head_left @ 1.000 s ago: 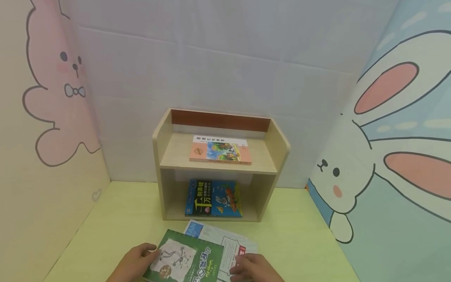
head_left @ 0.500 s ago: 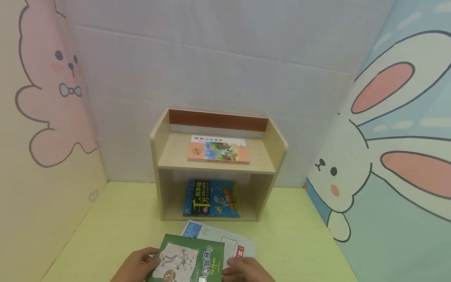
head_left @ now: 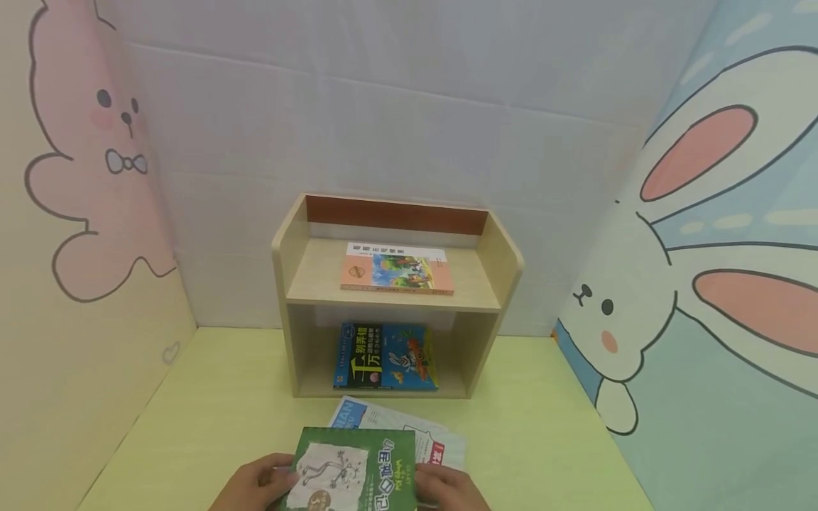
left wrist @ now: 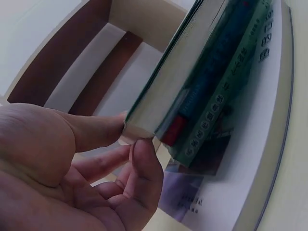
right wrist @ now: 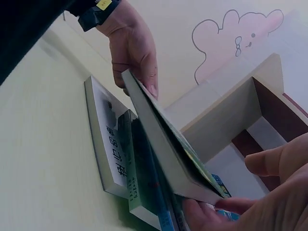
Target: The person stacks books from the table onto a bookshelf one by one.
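Observation:
A green book with a stick-figure drawing on its cover is lifted off the books beneath it. My left hand pinches its left edge, thumb above and fingertips below, as the left wrist view shows. At its right edge, the fingers of my right hand curl under a corner; in the right wrist view the thumb stays apart from the cover. Under the lifted book lie a green-spined book, a blue-spined book and a larger pale book, partly covered.
A two-tier wooden shelf stands behind the books against the wall. An orange-and-white book lies on its upper tier, a blue-and-black book on the lower. Pale yellow tabletop extends to both sides.
The green book has straightened and shifted slightly right. My right hand has moved left from beside the book to its right edge, while my left hand stays at the left edge.

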The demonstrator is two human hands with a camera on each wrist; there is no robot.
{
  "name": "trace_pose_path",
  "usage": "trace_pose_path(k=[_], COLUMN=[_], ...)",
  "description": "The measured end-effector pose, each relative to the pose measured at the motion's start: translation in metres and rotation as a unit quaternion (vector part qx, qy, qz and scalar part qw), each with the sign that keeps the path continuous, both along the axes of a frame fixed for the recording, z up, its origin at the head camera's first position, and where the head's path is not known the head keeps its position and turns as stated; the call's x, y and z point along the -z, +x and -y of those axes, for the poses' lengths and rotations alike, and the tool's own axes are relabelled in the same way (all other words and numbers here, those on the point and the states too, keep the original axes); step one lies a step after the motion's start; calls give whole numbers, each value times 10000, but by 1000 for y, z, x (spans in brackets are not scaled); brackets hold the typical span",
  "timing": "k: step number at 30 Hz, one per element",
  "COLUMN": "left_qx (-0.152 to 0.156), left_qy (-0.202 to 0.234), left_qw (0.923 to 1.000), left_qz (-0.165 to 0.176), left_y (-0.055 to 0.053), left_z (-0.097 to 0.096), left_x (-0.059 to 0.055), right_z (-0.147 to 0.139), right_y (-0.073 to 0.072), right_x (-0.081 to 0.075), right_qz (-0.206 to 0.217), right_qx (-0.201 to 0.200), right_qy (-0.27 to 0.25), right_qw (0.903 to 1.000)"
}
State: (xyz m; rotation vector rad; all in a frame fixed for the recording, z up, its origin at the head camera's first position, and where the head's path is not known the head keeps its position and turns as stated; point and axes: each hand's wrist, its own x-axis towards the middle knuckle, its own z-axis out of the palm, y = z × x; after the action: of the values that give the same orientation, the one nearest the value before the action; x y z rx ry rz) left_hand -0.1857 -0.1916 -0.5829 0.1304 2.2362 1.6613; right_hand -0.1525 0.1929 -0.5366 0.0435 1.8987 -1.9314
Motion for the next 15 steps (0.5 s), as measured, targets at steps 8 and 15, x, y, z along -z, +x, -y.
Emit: trace_pose_path(k=[8, 15], left_qx=[-152, -164], left_qy=[650, 1371], left_qw=[9974, 9874], left_qz=[288, 779], left_y=[2, 4], left_z=[-13, -23], left_x=[-16, -27], right_z=[-4, -13], right_y=[-4, -5], right_x=[12, 4], right_qz=[-306, -2], right_qx=[739, 803], right_qy=[-228, -319], right_qw=[9965, 9963])
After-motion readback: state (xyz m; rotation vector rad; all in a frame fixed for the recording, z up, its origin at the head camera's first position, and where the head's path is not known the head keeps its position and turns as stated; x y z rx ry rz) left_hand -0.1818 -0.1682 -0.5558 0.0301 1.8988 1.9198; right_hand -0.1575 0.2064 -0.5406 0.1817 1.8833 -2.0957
